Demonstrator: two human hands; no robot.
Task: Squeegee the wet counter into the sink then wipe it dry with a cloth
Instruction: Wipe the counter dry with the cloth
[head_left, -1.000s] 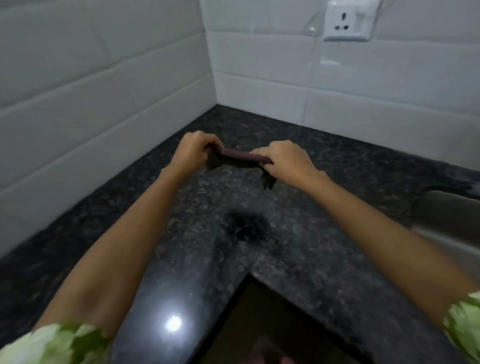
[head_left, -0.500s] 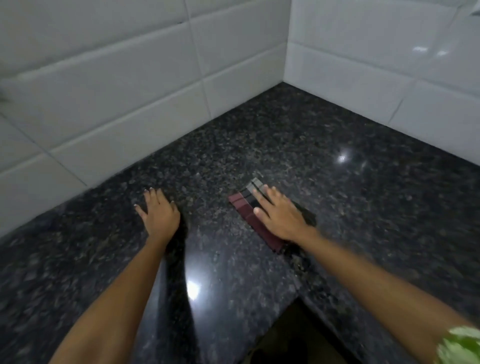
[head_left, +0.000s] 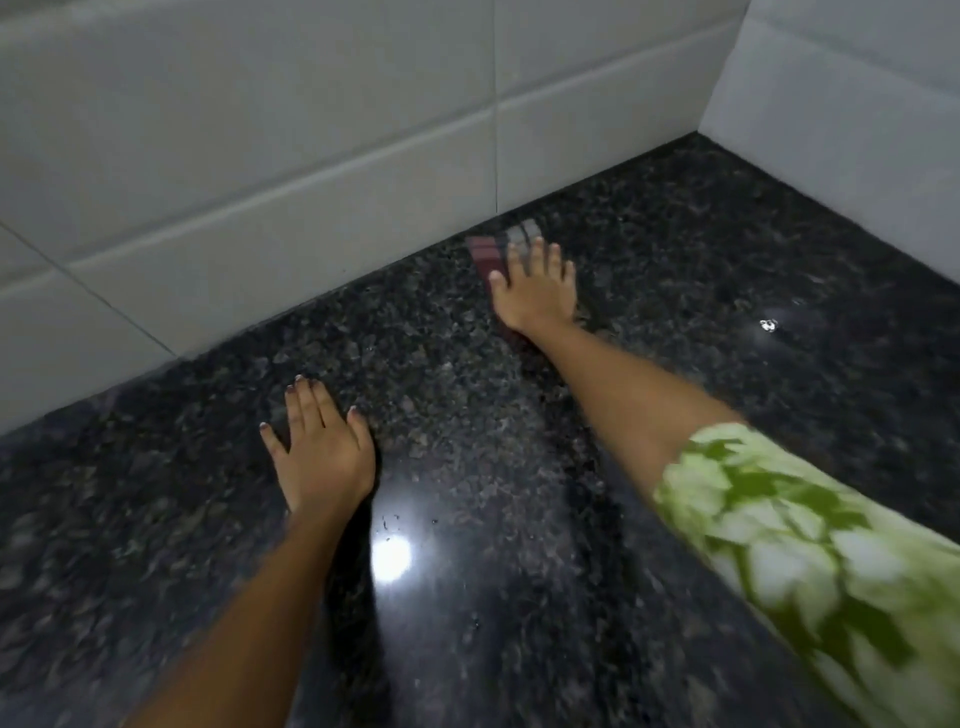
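The right hand (head_left: 535, 291) lies flat with fingers spread on a folded maroon-and-grey cloth (head_left: 491, 252), pressing it to the speckled black granite worktop (head_left: 701, 395) close to the glossy white tiled wall (head_left: 311, 156). The left hand (head_left: 319, 452) rests palm-down on the polished stone, fingers straight, holding nothing.

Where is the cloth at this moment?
In the head view the folded cloth lies on the counter under the right hand, near the tiled wall.

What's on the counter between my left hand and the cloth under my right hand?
Nothing: the head view shows only bare speckled counter between the left hand and the folded cloth.
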